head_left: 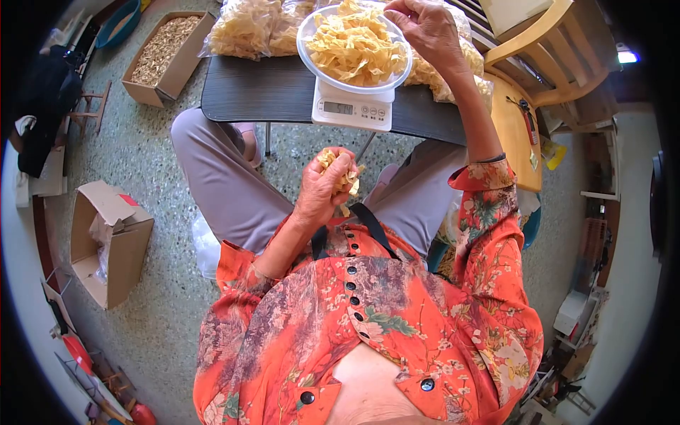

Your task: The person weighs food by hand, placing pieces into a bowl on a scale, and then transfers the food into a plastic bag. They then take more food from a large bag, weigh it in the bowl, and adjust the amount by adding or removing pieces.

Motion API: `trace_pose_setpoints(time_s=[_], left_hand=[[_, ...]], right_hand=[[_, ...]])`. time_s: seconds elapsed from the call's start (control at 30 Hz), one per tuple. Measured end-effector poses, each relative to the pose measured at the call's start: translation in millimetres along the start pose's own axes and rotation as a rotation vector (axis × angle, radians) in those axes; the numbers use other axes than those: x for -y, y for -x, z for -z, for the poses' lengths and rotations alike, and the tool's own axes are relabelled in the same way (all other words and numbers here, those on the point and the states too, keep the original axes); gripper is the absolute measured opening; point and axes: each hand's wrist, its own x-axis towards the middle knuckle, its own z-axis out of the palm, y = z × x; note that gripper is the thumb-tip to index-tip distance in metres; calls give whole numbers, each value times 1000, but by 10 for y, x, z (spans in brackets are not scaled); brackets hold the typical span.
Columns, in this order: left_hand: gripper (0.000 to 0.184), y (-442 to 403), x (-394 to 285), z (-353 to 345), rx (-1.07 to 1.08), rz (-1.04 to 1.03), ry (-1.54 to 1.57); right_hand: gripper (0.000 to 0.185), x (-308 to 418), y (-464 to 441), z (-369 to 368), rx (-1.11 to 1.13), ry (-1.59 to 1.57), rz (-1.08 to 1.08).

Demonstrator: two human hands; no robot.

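My left hand (pixel 324 185) is closed round a bunch of pale yellow dried flakes (pixel 345 180), held over my lap. A white digital kitchen scale (pixel 352 110) stands at the near edge of the black table (pixel 248 88), its display lit. On the scale rests a round translucent plastic bowl (pixel 354 86), heaped with the same yellow dried flakes (pixel 358 42). My right hand (pixel 427 32) is at the bowl's right rim, its fingertips pinched together. Whether anything is between those fingertips I cannot make out.
Clear bags of yellow flakes (pixel 248 28) lie behind and beside the bowl. A wooden chair (pixel 510 127) stands right of the table, with scissors (pixel 528 117) on its seat. On the floor at left are a carton of brownish chips (pixel 166 53) and an open cardboard box (pixel 117 244).
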Motion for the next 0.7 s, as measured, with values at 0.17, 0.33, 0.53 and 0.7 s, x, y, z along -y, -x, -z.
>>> trace_pose_setpoints(time_s=[0.17,0.33,0.53,0.7], left_hand=[[17,4,2,-4,-2,6,-18],[17,32,-23,-25,0,8,-26],[18,15,-15,-11,-22,-5,-17],[17,30,-24,-11,-5,7,1]], right_hand=[[22,37,-255,-57,45,141,62],[20,17,-440,-132,181,34,38],[17,-24,-332,-214,147,234,386],[21,103,-337,-208,243,295,360]])
